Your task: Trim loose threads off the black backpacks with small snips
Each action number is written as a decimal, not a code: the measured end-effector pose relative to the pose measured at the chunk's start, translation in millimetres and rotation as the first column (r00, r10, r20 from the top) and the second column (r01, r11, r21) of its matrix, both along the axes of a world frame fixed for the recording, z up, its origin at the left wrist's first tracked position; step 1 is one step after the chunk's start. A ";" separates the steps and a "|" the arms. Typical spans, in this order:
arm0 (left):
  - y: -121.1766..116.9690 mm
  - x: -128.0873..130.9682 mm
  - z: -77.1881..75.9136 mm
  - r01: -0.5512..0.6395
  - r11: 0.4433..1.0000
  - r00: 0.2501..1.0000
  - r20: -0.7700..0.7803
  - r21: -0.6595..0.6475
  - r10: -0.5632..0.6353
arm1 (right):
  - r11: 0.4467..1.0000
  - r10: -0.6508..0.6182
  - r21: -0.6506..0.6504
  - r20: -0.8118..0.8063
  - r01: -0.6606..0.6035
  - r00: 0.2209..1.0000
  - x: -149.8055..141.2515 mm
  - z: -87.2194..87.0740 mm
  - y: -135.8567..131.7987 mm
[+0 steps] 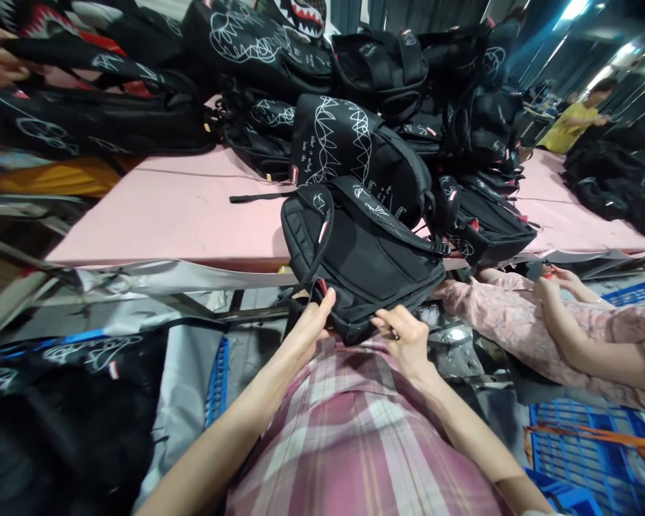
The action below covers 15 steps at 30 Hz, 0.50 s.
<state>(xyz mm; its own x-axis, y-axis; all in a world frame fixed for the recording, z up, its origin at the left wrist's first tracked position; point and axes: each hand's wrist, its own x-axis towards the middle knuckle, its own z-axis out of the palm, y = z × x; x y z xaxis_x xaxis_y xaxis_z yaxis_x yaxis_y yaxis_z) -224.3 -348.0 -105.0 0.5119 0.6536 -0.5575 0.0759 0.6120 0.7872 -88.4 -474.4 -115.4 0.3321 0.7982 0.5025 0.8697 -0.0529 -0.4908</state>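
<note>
From my end, the black backpack (370,265) sits straight ahead of both hands, lying on the near edge of the pink-topped table (193,215), its near part hanging over the edge and up against the plaid garment (344,430). Strap side up; its long axis looks slanted, far left to near right, though the straps make that hard to read. Left hand (314,319) is at the near left corner: thumb pressed on top, fingers mostly hidden underneath, so pinching the corner. Right hand (405,333) is on the near edge, just right of the left one, fingers curled, thumb and forefinger pinching the bag's border; something small and dark shows at those fingers, too small to tell. Key relation: the bag's bottom border runs between the two hands, both touching it, neither clearly nearer; the bulk lies beyond them, far side. White-printed backpack (349,136) right behind, touching or nearly. Co-worker's hands (553,279) well apart, right.
</note>
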 end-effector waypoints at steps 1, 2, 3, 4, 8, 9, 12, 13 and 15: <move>-1.1 1.6 0.6 0.003 1.000 1.000 0.005 -0.005 -0.003 | 0.999 0.035 0.012 -0.013 -0.034 0.999 -5.9 -1.4 0.2; -2.0 2.9 1.1 0.007 1.000 1.000 0.009 -0.012 -0.006 | 0.998 0.057 0.029 -0.029 -0.056 0.998 -10.1 -2.4 0.7; -2.8 3.8 1.5 0.011 1.000 1.000 0.010 -0.017 -0.011 | 0.996 0.076 0.050 -0.047 -0.073 0.996 -12.3 -2.8 1.5; -3.5 4.5 1.4 0.017 1.000 1.000 0.009 -0.018 -0.017 | 0.993 0.101 0.067 -0.075 -0.096 0.992 -12.4 -2.6 2.5; -6.0 5.0 -3.1 0.034 0.999 0.999 0.000 0.020 -0.034 | 0.984 0.144 0.147 -0.319 -0.102 0.937 -1.8 4.0 3.9; -6.7 5.1 -4.4 0.034 0.999 0.999 -0.005 0.027 -0.034 | 0.984 0.124 0.164 -0.371 -0.067 0.920 0.6 6.0 3.1; -8.1 6.5 -5.1 0.034 0.999 0.999 -0.028 0.036 -0.033 | 0.985 0.138 0.143 -0.351 -0.092 0.926 1.7 8.5 -0.7; -8.2 7.2 -4.3 0.035 0.999 0.999 -0.033 0.036 -0.033 | 0.986 0.153 0.116 -0.301 -0.123 0.941 0.3 7.7 -1.7; -7.5 8.1 -2.5 0.037 0.999 0.999 -0.032 0.025 -0.036 | 0.990 0.131 0.072 -0.201 -0.119 0.971 -3.2 3.7 -3.0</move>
